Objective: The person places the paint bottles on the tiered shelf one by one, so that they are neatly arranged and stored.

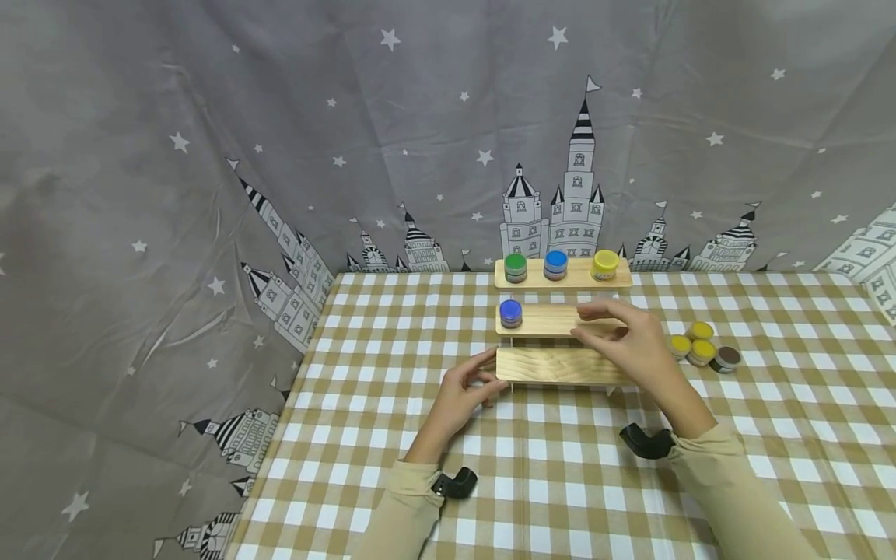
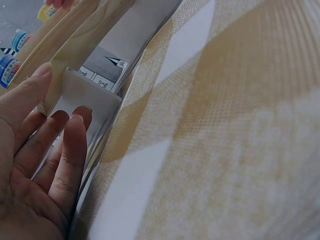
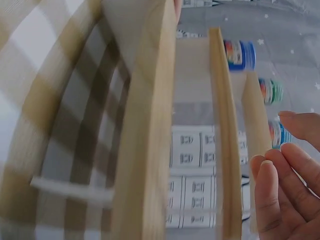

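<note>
A three-tier wooden shelf with white side supports stands on the table. My left hand grips the left end of its lowest board, thumb and fingers at the board's edge in the left wrist view. Over the right part of the middle board hovers my right hand, thumb and fingers apart, nothing between them. A violet-blue-lidded paint jar sits at that board's left end. Along the top board stand a green-lidded jar, a blue-lidded jar and a yellow-lidded jar.
Right of the shelf, yellow-lidded jars cluster with a dark brown-lidded jar. A checked cloth covers the table. Behind hangs a grey curtain printed with castles and stars. Each wrist wears a black camera mount.
</note>
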